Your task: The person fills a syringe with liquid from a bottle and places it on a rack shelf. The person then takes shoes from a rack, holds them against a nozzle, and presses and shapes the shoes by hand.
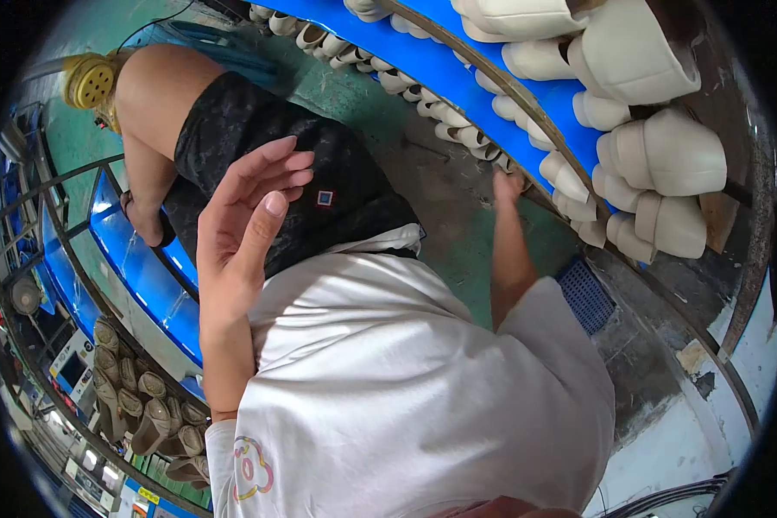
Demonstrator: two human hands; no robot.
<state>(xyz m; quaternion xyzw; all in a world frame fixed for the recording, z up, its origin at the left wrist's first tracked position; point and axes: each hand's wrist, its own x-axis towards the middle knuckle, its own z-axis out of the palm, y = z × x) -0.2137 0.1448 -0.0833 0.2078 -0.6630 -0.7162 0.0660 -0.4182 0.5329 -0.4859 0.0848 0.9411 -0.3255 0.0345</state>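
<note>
My left hand (255, 207) hovers over the dark shorts (319, 173), its fingers loosely bent, the thumb apart, and nothing in it. My right arm stretches out to a lower blue shelf on the right. At that shelf's edge, my right hand (508, 185) is at the end of a row of pale slip-on shoes (457, 134). Its fingers are small and partly hidden against the shoes, so I cannot make out whether they grip one. Larger cream shoes (665, 155) stand on the upper blue shelf (565, 99), closer to the camera.
A curved metal rail (509, 86) edges the shelves. Beside my right arm lies a dark blue plastic grate (585, 293) on the floor. To the left are a blue rack (138, 250), beige woven shoes (151, 406) and a yellow round perforated object (89, 81) by my knee.
</note>
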